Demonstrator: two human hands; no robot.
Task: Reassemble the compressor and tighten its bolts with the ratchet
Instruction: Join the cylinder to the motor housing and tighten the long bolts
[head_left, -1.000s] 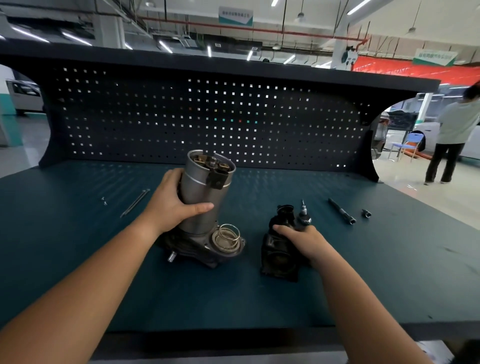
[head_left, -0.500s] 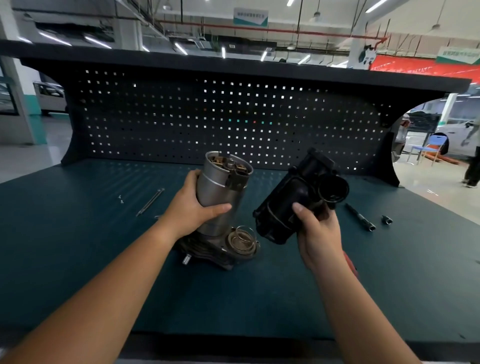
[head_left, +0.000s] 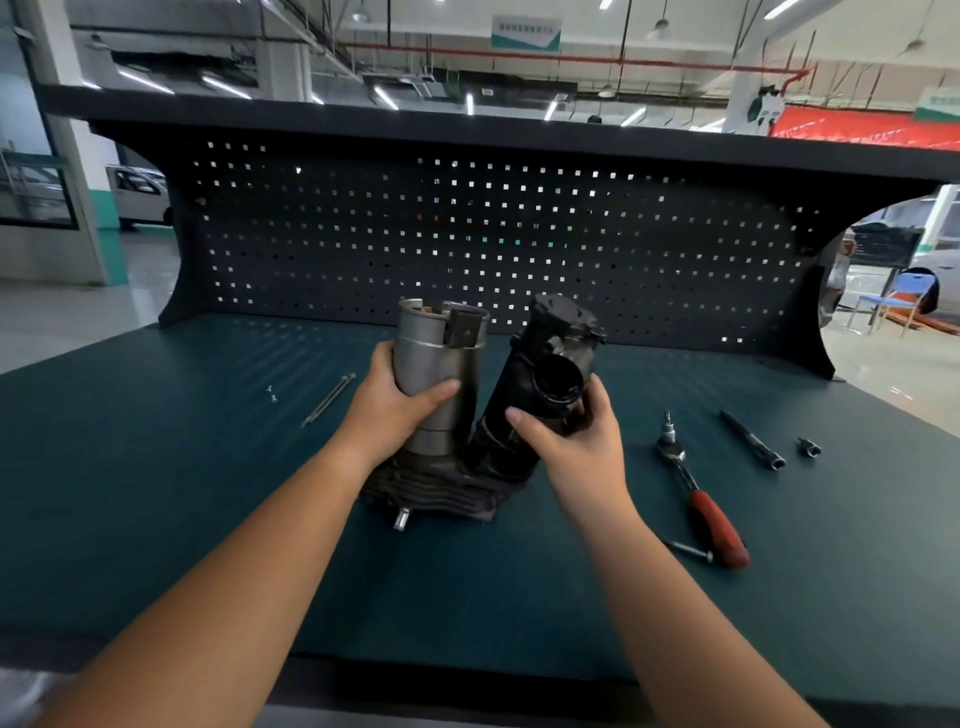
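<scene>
The compressor's silver cylinder (head_left: 434, 364) stands upright on its dark finned base (head_left: 431, 491) in the middle of the bench. My left hand (head_left: 392, 410) grips the cylinder from the left. My right hand (head_left: 569, 436) holds the black housing (head_left: 545, 358) tilted, its lower end resting on the base right of the cylinder, over where the spring sat. The red-handled ratchet (head_left: 696, 493) lies on the mat to the right, with a small bolt (head_left: 688, 550) near its handle.
An extension bar (head_left: 753, 440) and a small socket (head_left: 809, 447) lie at the right. Two long thin bolts (head_left: 328, 400) and small screws (head_left: 271, 394) lie at the left. A perforated back panel (head_left: 519, 249) closes the bench's far side. Blue chair beyond the right end.
My right hand lifted the black housing off the mat, carried it left and set its lower end on the base over the spring. The ratchet now lies uncovered. My left hand kept its grip.
</scene>
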